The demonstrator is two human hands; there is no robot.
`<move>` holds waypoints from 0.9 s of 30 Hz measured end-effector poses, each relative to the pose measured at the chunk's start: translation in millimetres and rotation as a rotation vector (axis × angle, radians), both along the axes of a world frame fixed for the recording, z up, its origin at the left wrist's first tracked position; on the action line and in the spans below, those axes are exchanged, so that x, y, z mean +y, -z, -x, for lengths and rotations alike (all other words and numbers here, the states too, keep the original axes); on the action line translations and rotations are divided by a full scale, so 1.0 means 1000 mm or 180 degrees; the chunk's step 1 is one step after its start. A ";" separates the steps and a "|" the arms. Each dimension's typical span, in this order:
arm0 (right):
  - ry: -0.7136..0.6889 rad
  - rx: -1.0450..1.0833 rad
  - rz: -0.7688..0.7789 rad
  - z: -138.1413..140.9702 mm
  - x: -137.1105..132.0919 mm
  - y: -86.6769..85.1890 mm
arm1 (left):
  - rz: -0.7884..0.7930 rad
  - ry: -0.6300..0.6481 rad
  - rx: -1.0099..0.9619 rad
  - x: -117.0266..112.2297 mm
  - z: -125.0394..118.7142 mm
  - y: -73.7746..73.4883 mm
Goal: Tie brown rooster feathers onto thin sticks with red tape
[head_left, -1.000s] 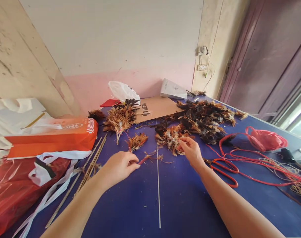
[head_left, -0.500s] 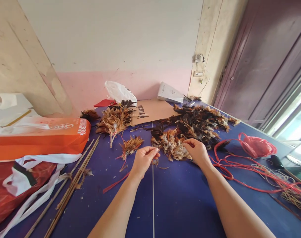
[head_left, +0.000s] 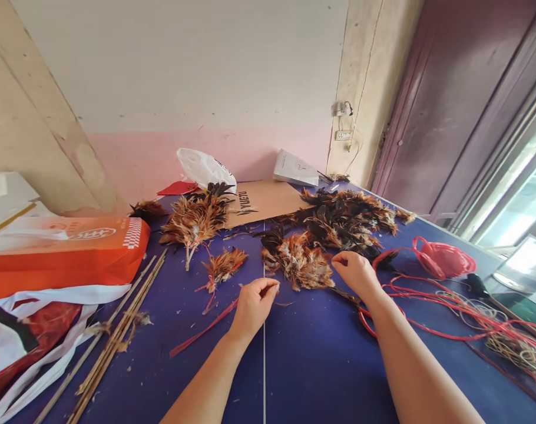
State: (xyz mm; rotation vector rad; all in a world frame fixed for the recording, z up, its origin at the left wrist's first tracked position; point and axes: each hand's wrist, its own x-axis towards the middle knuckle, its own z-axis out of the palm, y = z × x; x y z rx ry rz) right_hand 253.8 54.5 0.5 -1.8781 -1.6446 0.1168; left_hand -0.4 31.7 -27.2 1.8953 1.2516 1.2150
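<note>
My left hand [head_left: 254,303] is closed in a pinch just in front of a pile of loose brown and black feathers [head_left: 301,262]; anything in its fingertips is too small to make out. My right hand [head_left: 357,274] pinches at the right edge of that pile, its grip also unclear. Below my right wrist lies what looks like a pair of scissors [head_left: 348,296] with red handles, partly hidden by the forearm. Left of my left hand are a small tied feather bunch [head_left: 224,266] and a strip of red plastic string [head_left: 201,333].
A larger feather bundle [head_left: 195,221] and dark feathers [head_left: 343,215] lie farther back beside a cardboard sheet [head_left: 263,200]. Thin sticks [head_left: 118,335] and an orange bag [head_left: 73,253] are at left. Red string [head_left: 444,259] tangles at right. A wall bounds the blue table [head_left: 312,365].
Both hands have drawn slightly away from the feather pile, the left one lower and the right one to the right. The scissors-like tool now shows by my right wrist. The view has shifted slightly.
</note>
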 end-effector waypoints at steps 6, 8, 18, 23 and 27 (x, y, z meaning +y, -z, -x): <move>0.0107 0.0098 -0.0051 -0.005 0.007 0.014 | -0.0694 0.0045 0.0601 -0.005 -0.002 -0.005; -0.0036 0.0103 -0.0039 -0.002 0.007 0.014 | -0.0839 0.0065 0.0724 -0.005 -0.003 -0.005; -0.0722 0.0062 -0.0004 0.027 0.001 0.008 | -0.1081 0.0128 0.0804 -0.003 -0.002 0.001; -0.0985 -0.0084 0.0138 0.035 -0.004 -0.005 | -0.1102 0.0143 0.0813 0.000 0.001 0.005; -0.1237 -0.0285 0.0308 0.025 -0.007 -0.025 | -0.1119 0.0099 0.0801 -0.001 0.002 0.003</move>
